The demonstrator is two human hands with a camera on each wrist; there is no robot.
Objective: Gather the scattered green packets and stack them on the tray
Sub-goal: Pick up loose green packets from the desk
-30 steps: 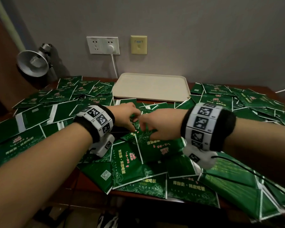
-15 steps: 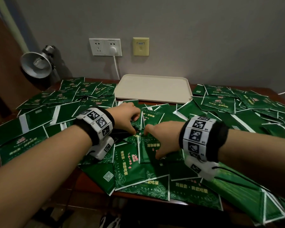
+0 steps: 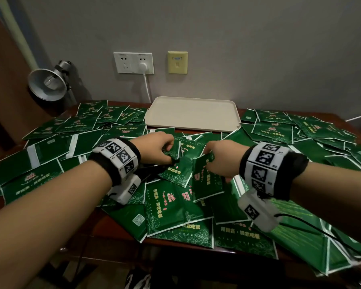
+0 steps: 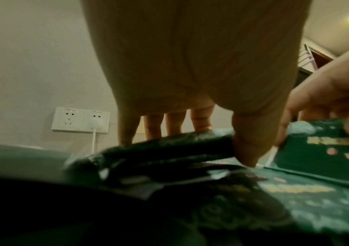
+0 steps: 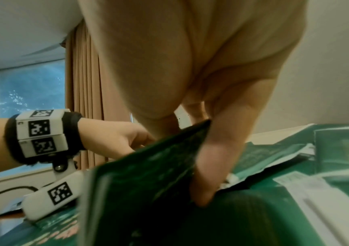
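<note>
We read this as the very start: the cream tray [image 3: 192, 113] at upper centre of the head view, against the wall, holds no packet at all, so nothing is stacked yet. The scattered green packets [image 3: 171, 207] cover the dark wooden table [image 3: 104, 232] from the far left edge of the frame to the far right, overlapping each other, with a dense heap at centre and lower centre just in front of the tray. Our left hand [image 3: 154, 149], centre-left of the frame, has its fingers curled down over a packet and the thumb pressing the near edge, so it pinches the left-held packet [image 3: 172, 151]; the left wrist view shows the same, thumb [image 4: 247, 143] in front and fingers behind a dark edge, though that view is blurred and we cannot tell whether it is one packet or a few. Our right hand [image 3: 223, 157], centre-right, pinches the right-held packet [image 3: 206, 180] tipped up on edge off the heap; the right wrist view confirms the thumb [image 5: 213, 163] clamped on its face. Both held packets are near each other, low over the pile. Left to do, as we judge: practically everything, carry these to the tray, then clear both side spreads and the front heap. Also in view at upper left: a metal lamp [image 3: 48, 84], wall sockets [image 3: 133, 62] with a plug.
</note>
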